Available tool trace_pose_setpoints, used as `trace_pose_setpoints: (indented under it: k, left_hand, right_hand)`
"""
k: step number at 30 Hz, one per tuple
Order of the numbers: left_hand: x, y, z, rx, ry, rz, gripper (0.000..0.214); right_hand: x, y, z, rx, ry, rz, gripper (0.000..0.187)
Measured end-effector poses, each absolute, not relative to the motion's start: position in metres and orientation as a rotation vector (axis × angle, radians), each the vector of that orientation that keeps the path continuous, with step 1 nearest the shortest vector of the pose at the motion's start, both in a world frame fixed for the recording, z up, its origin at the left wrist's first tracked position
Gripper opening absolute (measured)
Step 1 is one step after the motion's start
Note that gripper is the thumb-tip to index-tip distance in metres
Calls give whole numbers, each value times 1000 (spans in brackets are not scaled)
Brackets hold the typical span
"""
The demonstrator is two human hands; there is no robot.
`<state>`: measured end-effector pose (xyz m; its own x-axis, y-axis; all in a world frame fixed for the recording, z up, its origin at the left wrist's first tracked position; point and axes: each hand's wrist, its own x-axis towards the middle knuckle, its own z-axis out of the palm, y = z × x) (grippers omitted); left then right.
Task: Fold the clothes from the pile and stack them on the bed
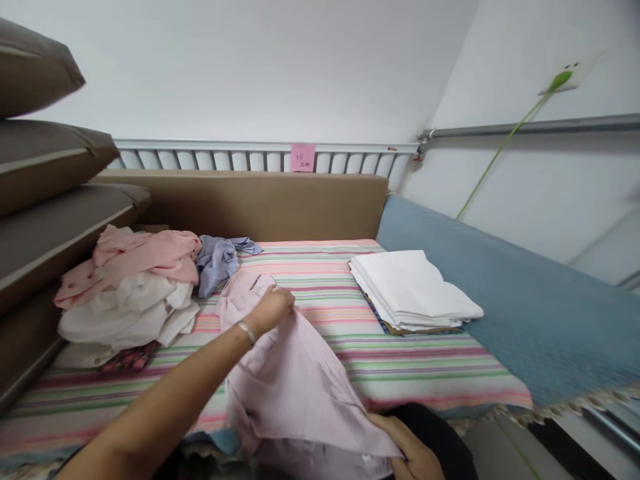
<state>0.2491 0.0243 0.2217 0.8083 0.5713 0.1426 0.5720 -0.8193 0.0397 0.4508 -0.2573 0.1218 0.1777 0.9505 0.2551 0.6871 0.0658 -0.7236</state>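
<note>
A pale pink shirt (300,380) is stretched between my two hands above the front of the striped cloth (320,273). My left hand (273,308), a silver bangle at its wrist, is closed on the upper edge of the shirt near the collar. Low at the front, my right hand (407,447) grips the shirt's lower corner, its fingers partly hidden by fabric. Part of the shirt's upper end lies on the cloth, while its lower part hangs over the front edge.
At left lies a heap of crumpled clothes (145,287), with a blue garment (217,263) beside it. Folded white cloths (413,287) are stacked at right. Large brown cushions (45,220) rise at far left. A blue-covered side (475,287) borders the right, and a radiator (230,160) stands behind.
</note>
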Motion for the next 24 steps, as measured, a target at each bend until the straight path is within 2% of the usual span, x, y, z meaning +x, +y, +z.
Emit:
trace_pose_setpoints:
  k: [4,7,12,14,16,20,24]
  left_hand:
    - [145,17,277,-2738,-1006,-602,16]
    - [55,-6,279,-2528,-1176,-751,18]
    - [-41,-52,218,-2336,-1886,-354,14]
    - [-48,-67,193,-2311,-2082,-312,14]
    - [-39,-77,178,-2407,-2111,-472,19]
    - [10,-80,169,-2852,-1861,-911,22]
    - [57,-72,151,-3073,-1650,-928,34]
  right_hand:
    - [430,-209,156,-1530,-1586,293,42]
    - [393,-160,176,-1322,-1682,239,48]
    - [316,-104,166,-1164,-1883,375,46]
    - [296,-96,153,-1147,-1950,427,44]
    - [286,-94,143,-1153,-1995,458,44]
    - [286,-97,144,-1225,-2018,478,43]
    - [289,-101,156,-1302,-2011,488,41]
